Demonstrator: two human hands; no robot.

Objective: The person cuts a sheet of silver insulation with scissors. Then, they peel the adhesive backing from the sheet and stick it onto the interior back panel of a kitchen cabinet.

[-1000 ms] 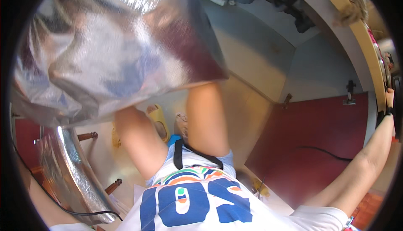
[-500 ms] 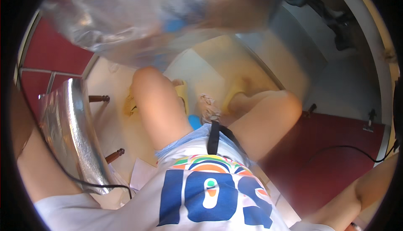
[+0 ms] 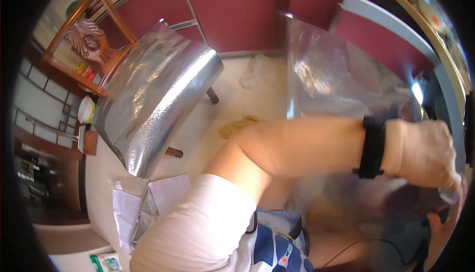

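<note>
We seem mid two-handed work at a small clear piece [image 3: 448, 196], beside the standing silver sheet [image 3: 324, 71]. Left hand [image 3: 426, 151] curled, right hand [image 3: 447, 228] thumb spread; can't tell if either's clamped. Next move calls for steadiness.

Floor [image 3: 237, 105]: we see pale tiles around the middle, bearing a crumpled clear bag [image 3: 255, 71] at 12 o'clock and a blurred yellow item [image 3: 239, 127] near the centre; white papers [image 3: 169, 190] lie toward 8 o'clock.
Chair [image 3: 90, 43]: at 10 o'clock, carved wood, its seat hidden from us by a draped silver sheet [image 3: 143, 89].
Counter [image 3: 418, 20]: at 2 o'clock, pale-edged, carrying things [image 3: 433, 12] too blurred for us to name.
</note>
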